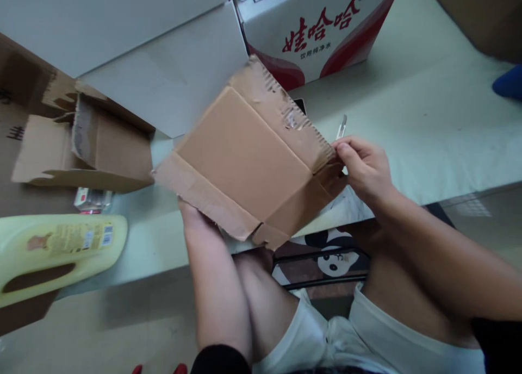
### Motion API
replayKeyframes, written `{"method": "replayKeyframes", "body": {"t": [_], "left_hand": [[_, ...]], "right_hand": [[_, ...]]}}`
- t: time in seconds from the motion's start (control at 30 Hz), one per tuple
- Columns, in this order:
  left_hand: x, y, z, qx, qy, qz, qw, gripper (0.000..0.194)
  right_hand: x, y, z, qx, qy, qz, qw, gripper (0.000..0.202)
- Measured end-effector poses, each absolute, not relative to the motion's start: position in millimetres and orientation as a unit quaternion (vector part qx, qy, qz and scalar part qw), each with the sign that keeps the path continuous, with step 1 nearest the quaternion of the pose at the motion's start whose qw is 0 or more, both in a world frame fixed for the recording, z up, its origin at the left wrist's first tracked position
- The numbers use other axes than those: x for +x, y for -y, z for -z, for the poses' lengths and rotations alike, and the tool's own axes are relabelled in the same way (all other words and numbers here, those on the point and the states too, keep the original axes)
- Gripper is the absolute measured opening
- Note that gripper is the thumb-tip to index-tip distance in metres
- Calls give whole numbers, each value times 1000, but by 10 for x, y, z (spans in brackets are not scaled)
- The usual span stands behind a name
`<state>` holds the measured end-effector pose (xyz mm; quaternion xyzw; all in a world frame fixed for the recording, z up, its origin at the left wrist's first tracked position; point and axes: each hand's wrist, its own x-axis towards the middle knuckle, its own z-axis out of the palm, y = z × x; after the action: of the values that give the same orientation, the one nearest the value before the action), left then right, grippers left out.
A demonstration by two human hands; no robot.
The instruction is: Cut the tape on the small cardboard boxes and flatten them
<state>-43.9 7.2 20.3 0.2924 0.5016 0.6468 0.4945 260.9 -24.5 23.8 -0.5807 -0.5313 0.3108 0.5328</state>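
A small brown cardboard box (248, 151), opened out with its flaps spread, is raised and tilted above the table in front of me. My right hand (362, 162) is closed, thumb and fingers pinching the torn flap at its right corner. My left hand (196, 217) reaches beneath the left edge of the cardboard; its fingers are hidden. Along the upper flap runs a ragged edge with a bit of clear tape. A utility knife (342, 126) shows just behind my right hand, partly covered by it; whether it touches the hand I cannot tell.
Another opened cardboard box (110, 151) lies left, near a clear plastic bottle (93, 199) and a yellow jug (98, 243). A white-and-red carton (322, 37) stands behind on the pale table (432, 129). A dark object's corner (300, 104) peeks out behind the cardboard.
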Motion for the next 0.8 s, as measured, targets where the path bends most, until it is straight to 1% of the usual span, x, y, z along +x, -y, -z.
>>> {"method": "replayKeyframes", "body": {"t": [0.07, 0.1, 0.17, 0.23, 0.3, 0.37, 0.43, 0.5, 0.53, 0.63, 0.7, 0.8], "left_hand": [[-404, -59, -265, 308, -447, -672, 503, 49], [-399, -67, -285, 313, -423, -689, 499, 47], [-409, -102, -304, 313, -397, -715, 483, 44], [-434, -147, -306, 300, -389, -727, 481, 43], [-455, -180, -314, 290, -381, -732, 484, 39], [-458, -190, -338, 284, -369, -736, 491, 38], [-442, -180, -366, 287, -353, -726, 516, 45], [-416, -167, -382, 297, -350, -713, 530, 53], [-405, -165, -383, 300, -363, -707, 528, 50], [-406, -185, -366, 286, -428, -703, 491, 28], [-435, -209, -344, 272, -443, -704, 484, 20], [-493, -240, -283, 257, -445, -699, 497, 17]], "right_hand": [[2620, 214, -192, -602, 530, -293, 521, 21], [2621, 199, -161, -607, 528, -285, 521, 23], [2613, 171, -103, -599, 514, -304, 532, 37], [2586, 156, -68, -570, 475, -394, 543, 45], [2544, 157, -69, -530, 429, -508, 527, 44], [2492, 170, -103, -505, 406, -573, 502, 41], [2443, 186, -149, -497, 408, -580, 500, 41], [2408, 197, -181, -502, 416, -550, 523, 40], [2397, 199, -187, -508, 421, -528, 535, 39], [2389, 210, -163, -521, 437, -489, 546, 40], [2389, 229, -129, -505, 456, -521, 516, 45], [2366, 285, -75, -473, 475, -595, 444, 52]]}}
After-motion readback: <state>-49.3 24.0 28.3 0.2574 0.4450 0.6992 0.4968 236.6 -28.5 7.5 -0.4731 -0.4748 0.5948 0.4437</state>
